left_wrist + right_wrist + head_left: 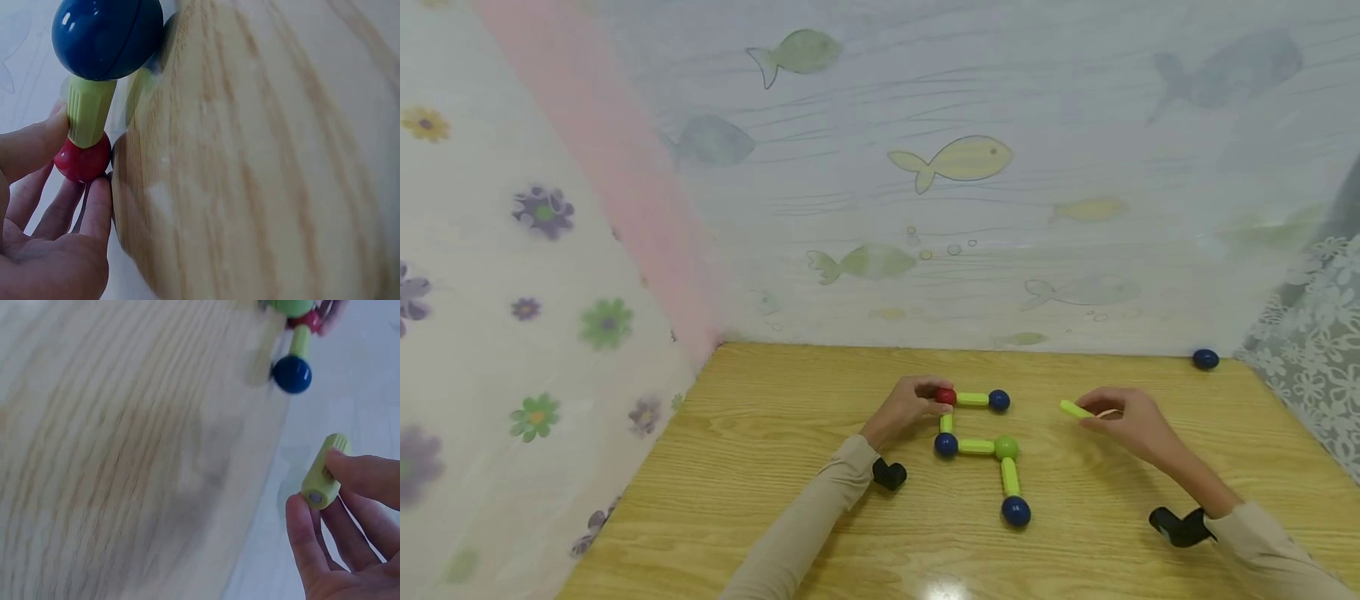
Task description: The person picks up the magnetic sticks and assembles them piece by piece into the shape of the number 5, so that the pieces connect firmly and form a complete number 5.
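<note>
My left hand [910, 407] grips a red ball [946, 397] at the upper left corner of a ball-and-rod shape on the table. From that ball one yellow-green rod [973, 399] runs right to a blue ball [999, 401]. A second rod [946, 423] joins it to another blue ball [946, 445] nearer me. In the left wrist view, the thumb lies beside the rod [91, 112] and fingers touch the red ball. Right of the shape, my right hand [1131, 423] pinches a loose yellow-green rod [324, 472], whose end shows a grey metal disc.
The shape continues through a rod [976, 447] to a green ball [1006, 448], then another rod [1011, 477] to a blue ball [1017, 512]. A separate dark blue ball [1206, 359] sits at the table's far right edge. Fish-printed sheeting [970, 275] hangs behind the table [790, 383].
</note>
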A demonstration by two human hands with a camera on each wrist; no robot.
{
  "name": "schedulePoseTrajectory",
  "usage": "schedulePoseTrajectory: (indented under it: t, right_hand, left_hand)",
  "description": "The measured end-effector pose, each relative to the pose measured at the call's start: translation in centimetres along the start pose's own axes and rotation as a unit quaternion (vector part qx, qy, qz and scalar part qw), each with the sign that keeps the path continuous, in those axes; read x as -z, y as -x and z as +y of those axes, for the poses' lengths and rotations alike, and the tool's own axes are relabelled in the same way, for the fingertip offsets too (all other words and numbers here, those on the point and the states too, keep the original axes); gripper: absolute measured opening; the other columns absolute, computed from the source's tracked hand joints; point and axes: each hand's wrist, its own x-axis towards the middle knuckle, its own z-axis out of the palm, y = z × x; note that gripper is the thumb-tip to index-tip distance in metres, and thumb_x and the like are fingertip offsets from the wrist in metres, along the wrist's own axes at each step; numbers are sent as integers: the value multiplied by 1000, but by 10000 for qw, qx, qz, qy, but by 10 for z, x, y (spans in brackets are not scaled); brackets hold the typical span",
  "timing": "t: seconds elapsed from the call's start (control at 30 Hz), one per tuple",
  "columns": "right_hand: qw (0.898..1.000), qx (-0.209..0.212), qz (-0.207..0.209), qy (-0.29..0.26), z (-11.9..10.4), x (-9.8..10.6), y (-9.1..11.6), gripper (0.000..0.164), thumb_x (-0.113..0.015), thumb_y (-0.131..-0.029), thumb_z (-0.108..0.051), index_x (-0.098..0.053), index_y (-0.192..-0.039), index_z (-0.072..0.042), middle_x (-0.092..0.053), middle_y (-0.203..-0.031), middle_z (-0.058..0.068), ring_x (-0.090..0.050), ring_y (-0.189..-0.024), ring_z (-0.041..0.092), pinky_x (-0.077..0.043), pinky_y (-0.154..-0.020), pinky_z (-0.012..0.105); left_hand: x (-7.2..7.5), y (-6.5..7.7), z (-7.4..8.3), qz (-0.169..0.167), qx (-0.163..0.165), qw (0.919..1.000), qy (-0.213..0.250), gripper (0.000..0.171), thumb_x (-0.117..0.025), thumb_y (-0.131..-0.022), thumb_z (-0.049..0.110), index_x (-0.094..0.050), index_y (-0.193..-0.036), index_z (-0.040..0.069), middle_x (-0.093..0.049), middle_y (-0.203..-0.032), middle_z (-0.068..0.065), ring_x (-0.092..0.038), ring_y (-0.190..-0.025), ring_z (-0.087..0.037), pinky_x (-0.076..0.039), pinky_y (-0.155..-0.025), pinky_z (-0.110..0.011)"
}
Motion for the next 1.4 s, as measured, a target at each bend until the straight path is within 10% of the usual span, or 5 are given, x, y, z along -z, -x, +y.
schedulePoseTrajectory:
  t: [0.37, 1.1, 1.4]
  right_hand:
    - [9967, 281, -650, -391, -37, -18, 10, 19, -73, -82, -5, -69, -100, -2, -66, -96, 9, -63, -81, 13, -54, -65, 23]
    - [9705, 1141, -1814, -1102, -79, -72, 28, 20, -73, -81, -4, -68, -100, -6, -66, -97, 5, -63, -82, 11, -54, -69, 27]
    - [9663, 1406, -1921, -981, -88, -91, 29, 18, -75, -80, -5, -69, -97, -8, -66, -94, 1, -62, -81, 9, -54, -67, 26]
  left_hand:
    - [3, -10, -19, -2, 171, 9998, 72, 40, -73, -84, 12, -64, -122, 7, -63, -116, -7, -59, -101, -19, -51, -81, -30]
    - [3, 4, 10, -135, 125, 9998, 83, 39, -68, -86, 2, -59, -124, -3, -60, -120, -18, -59, -106, -27, -51, -82, -29]
    - [2, -8, -11, -64, 92, 9999, 76, 39, -68, -86, 2, -60, -124, -1, -61, -120, -16, -58, -106, -28, -51, -82, -30]
